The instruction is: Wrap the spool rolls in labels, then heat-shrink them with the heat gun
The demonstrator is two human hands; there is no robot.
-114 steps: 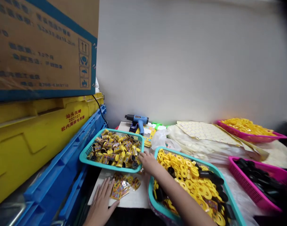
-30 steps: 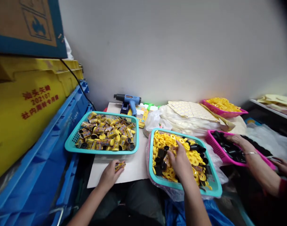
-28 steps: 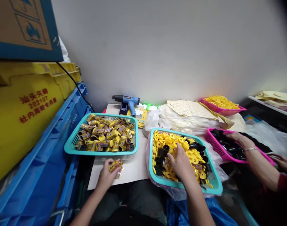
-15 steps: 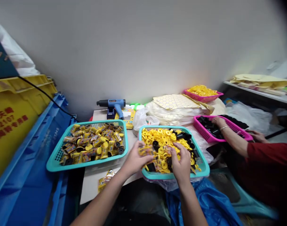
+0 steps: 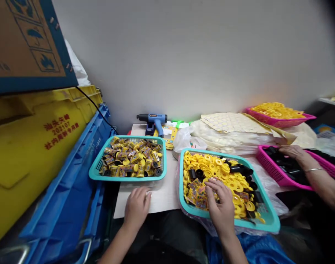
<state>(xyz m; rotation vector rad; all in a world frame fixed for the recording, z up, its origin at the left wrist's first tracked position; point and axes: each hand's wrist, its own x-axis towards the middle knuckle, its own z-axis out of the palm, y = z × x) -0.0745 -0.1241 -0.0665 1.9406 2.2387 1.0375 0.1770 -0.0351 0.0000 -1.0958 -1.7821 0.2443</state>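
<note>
Teal plastic basket (image 5: 269,220) at lower right is sitting on a clear plastic bag w/ yellow plastic rings (image 5: 222,172), black cylinders (image 5: 240,169) & printed foil packets (image 5: 200,196) all mixed inside. R hand (image 5: 218,201) is pressing down on the packets at the basket's lower middle, fingers curled & slightly spread, can't tell if pinching any. L hand (image 5: 137,207) is resting on a white board (image 5: 167,200) at bottom centre, just below a 2nd teal basket (image 5: 126,178), fingers lying close together, nothing showing in them. That basket is holding a heap of yellow-&-black rolls (image 5: 131,161). Upper centre: blue heat gun (image 5: 153,119) is standing by the wall, beside stacked sticker sheets (image 5: 230,123). Far right: co-worker's hand (image 5: 292,150) is lying on black items in a pink basket (image 5: 269,165), bangle (image 5: 312,169) on the wrist. Pink tray (image 5: 277,119) of yellow rings is sitting upper right, blue crate (image 5: 82,176) & yellow crate (image 5: 32,146) stacked along the left, carton (image 5: 27,44) on top
</note>
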